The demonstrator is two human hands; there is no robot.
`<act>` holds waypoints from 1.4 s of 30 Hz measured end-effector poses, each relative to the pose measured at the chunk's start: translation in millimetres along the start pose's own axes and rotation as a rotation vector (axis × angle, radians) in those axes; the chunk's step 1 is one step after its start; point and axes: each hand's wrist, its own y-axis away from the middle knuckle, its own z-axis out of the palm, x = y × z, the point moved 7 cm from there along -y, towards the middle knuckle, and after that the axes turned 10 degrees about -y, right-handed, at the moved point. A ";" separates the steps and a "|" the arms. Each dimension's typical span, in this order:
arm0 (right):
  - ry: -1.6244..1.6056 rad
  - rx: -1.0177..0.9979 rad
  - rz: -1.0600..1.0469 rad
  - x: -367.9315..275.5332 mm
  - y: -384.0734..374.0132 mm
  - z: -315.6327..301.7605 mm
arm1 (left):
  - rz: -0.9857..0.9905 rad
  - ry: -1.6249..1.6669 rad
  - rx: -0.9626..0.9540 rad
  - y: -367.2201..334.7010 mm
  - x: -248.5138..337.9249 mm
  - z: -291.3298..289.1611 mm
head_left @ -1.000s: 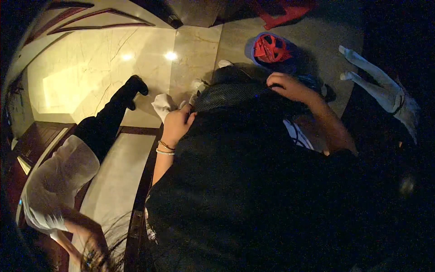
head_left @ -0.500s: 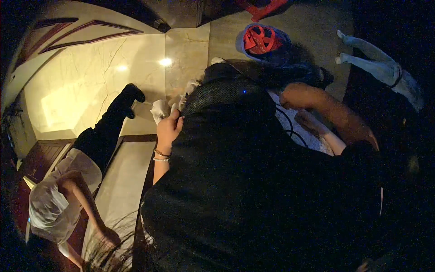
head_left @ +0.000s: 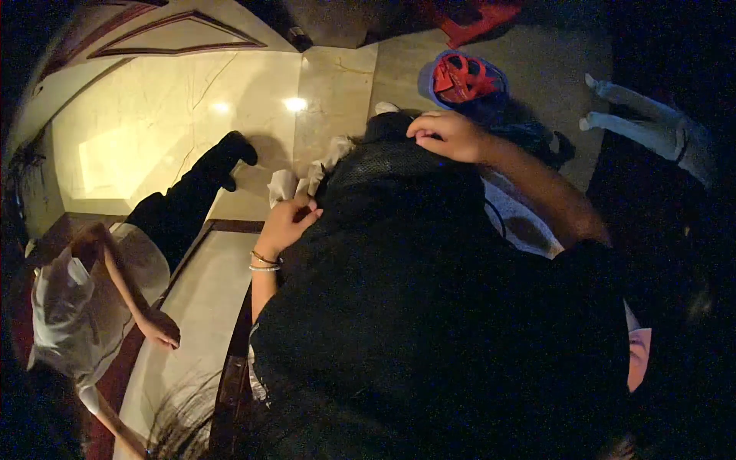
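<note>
My left hand (head_left: 287, 225), with bracelets at its wrist, is closed in a loose pinch at the left edge of the black cloth (head_left: 399, 261) over my body. Whatever lies between its fingertips, if anything, cannot be made out. Just beyond it is crumpled white cloth or paper (head_left: 284, 186). My right hand (head_left: 451, 136) reaches in from the right above a black mesh piece (head_left: 383, 165), its fingers stretched, slightly bent, and the thumb apart. I see nothing in it. Darkness hides detail on the black fabric.
At left a person in a white cap (head_left: 61, 299) leans over a pale, dark-edged surface (head_left: 188, 299). A blue container with red straps (head_left: 464, 79) stands ahead on the floor. Far right are a person's pale-blue trousers (head_left: 644, 115). Speckled light fabric (head_left: 521, 222) lies below my right forearm.
My right hand has moved forward and left over the mesh, its fingers now showing. My left hand has shifted slightly back toward me. The person at left has drawn one hand away leftward.
</note>
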 end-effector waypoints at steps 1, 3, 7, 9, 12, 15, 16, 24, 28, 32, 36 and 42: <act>-0.001 -0.018 0.005 -1.6 -8.8 5.4 | 0.066 0.000 -0.038 3.6 -0.3 2.6; -0.067 -0.090 0.062 -8.0 -22.7 14.9 | 0.084 0.030 -0.056 9.7 -5.0 2.3; 0.189 -0.390 0.085 -17.1 -39.7 37.2 | 0.147 -0.018 -0.001 14.6 -14.8 3.2; 0.349 -0.427 -0.008 -12.6 -39.3 40.1 | 0.147 -0.085 0.022 10.4 -12.3 9.0; 0.406 -0.459 -0.004 -4.5 -31.0 33.0 | 0.094 -0.145 0.082 6.8 6.8 10.6; 0.407 -0.441 -0.069 -2.9 -15.5 18.0 | 0.131 -0.106 0.156 0.0 21.3 13.7; 0.396 -0.418 -0.098 -3.6 -11.3 13.5 | 0.112 -0.092 0.172 0.7 29.8 13.4; 0.518 -0.532 0.007 11.2 12.6 -29.9 | 0.127 -0.061 0.369 -7.8 98.5 25.9; 0.518 -0.375 -0.268 -31.2 17.7 -31.8 | 0.082 -0.127 0.396 -7.8 132.0 46.4; 0.189 -0.821 -0.620 -74.6 31.5 56.1 | 0.039 -0.198 0.426 26.3 163.3 63.7; 0.444 -1.072 -0.427 -93.0 65.4 74.9 | -0.082 -0.130 0.517 61.4 175.6 96.9; 0.316 -1.279 -0.306 -109.7 19.8 126.1 | -0.284 0.149 0.751 101.8 111.3 83.4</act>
